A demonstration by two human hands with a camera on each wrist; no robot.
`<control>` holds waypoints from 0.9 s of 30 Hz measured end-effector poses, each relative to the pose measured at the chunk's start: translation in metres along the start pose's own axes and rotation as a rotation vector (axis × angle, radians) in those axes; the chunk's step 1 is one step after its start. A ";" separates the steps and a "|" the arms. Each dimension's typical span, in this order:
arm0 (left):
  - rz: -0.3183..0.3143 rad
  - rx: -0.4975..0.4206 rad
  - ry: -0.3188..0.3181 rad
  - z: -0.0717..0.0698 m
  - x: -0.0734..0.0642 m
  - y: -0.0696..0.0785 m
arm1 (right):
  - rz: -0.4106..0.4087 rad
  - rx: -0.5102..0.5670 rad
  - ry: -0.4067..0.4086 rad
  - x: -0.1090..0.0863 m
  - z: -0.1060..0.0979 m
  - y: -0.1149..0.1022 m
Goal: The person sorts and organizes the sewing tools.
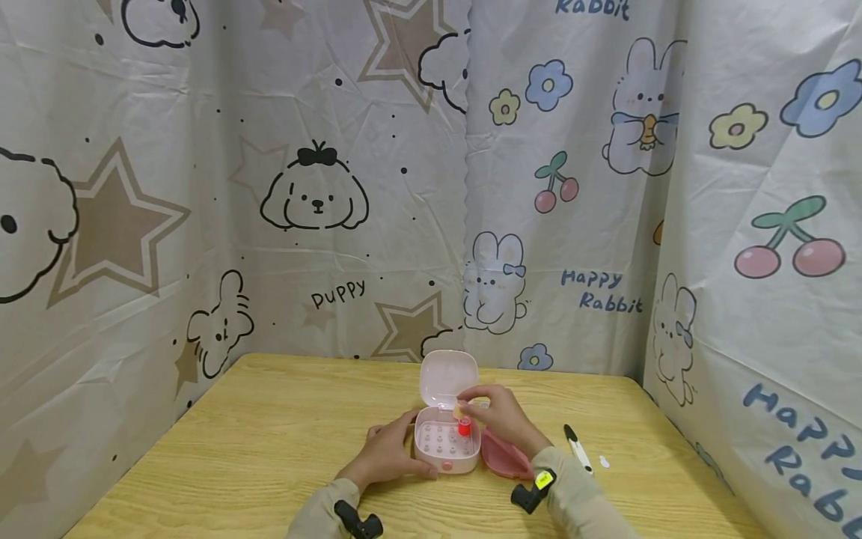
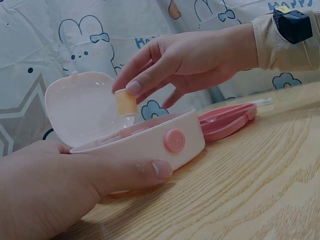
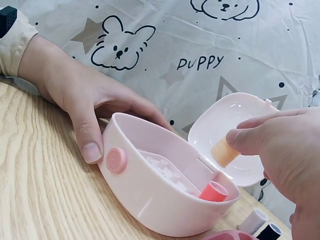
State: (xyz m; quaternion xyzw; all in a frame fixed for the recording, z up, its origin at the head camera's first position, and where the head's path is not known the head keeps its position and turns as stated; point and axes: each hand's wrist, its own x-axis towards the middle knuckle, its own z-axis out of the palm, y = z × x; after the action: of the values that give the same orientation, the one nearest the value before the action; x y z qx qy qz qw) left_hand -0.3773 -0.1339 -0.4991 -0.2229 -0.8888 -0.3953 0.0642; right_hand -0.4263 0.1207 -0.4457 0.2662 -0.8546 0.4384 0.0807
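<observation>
A pale pink sewing box (image 1: 465,465) sits on the table with its lid (image 1: 449,376) tipped back. My left hand (image 1: 390,452) holds the box's left side, thumb along the front near the round pink button (image 2: 174,141) and fingers around the far side. Over the box, my right hand (image 1: 503,416) pinches a yellow-orange thread spool (image 2: 126,103) between thumb and fingers, in front of the lid. Inside, a red thread spool (image 3: 213,192) stands at the right end. Rows of small pegs (image 1: 441,440) cover the box floor around it.
Right beside the box lies a darker pink tray or cover (image 1: 505,458). A white spool (image 3: 253,220) and a black spool (image 3: 270,232) are near it. Farther right are a slim black-and-white tool (image 1: 578,449) and a small white piece (image 1: 604,462). Printed curtains (image 1: 323,314) surround the table.
</observation>
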 end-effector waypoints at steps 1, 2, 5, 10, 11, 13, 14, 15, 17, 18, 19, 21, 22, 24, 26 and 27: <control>0.004 0.000 0.001 0.000 0.000 0.000 | -0.004 -0.001 -0.002 0.000 0.001 0.000; 0.009 -0.001 0.003 0.000 -0.001 0.001 | -0.004 -0.002 -0.003 0.000 0.003 0.000; 0.017 0.008 0.007 0.000 -0.002 0.001 | 0.004 -0.032 -0.012 0.001 0.007 0.000; 0.028 0.013 0.018 0.000 -0.002 0.002 | -0.028 -0.094 -0.023 0.003 0.013 0.001; 0.030 0.018 0.019 0.000 -0.002 0.002 | -0.039 -0.097 -0.029 0.003 0.014 0.002; 0.027 0.023 0.019 0.000 -0.002 0.001 | -0.050 -0.105 -0.042 0.004 0.017 0.002; 0.033 0.024 0.020 0.000 -0.002 0.000 | -0.059 -0.114 -0.050 0.004 0.018 0.002; 0.037 0.029 0.021 0.000 -0.002 0.000 | -0.068 -0.127 -0.054 0.004 0.020 0.003; 0.036 0.025 0.021 0.001 -0.002 -0.001 | -0.088 -0.167 -0.055 0.004 0.022 0.003; 0.039 0.020 0.021 0.001 -0.002 -0.001 | -0.097 -0.190 -0.049 0.004 0.024 0.002; 0.037 0.019 0.021 0.001 -0.002 -0.002 | -0.109 -0.214 -0.040 0.004 0.025 0.002; 0.026 0.018 0.021 0.002 -0.001 -0.003 | -0.127 -0.264 -0.018 0.004 0.027 0.002; 0.024 0.013 0.023 0.002 0.000 -0.004 | -0.135 -0.284 -0.008 0.004 0.028 0.002; 0.011 0.016 0.025 0.004 0.001 -0.007 | -0.146 -0.320 0.008 0.004 0.030 0.001; -0.001 0.009 0.025 0.005 0.003 -0.010 | -0.154 -0.342 0.014 0.004 0.031 0.001; -0.003 0.007 0.025 0.005 0.004 -0.010 | -0.155 -0.350 0.014 0.004 0.031 0.000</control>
State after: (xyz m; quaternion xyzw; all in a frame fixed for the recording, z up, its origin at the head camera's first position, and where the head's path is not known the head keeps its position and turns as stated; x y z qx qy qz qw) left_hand -0.3850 -0.1350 -0.5086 -0.2161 -0.8896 -0.3953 0.0755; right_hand -0.4266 0.0951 -0.4629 0.3100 -0.8942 0.2775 0.1654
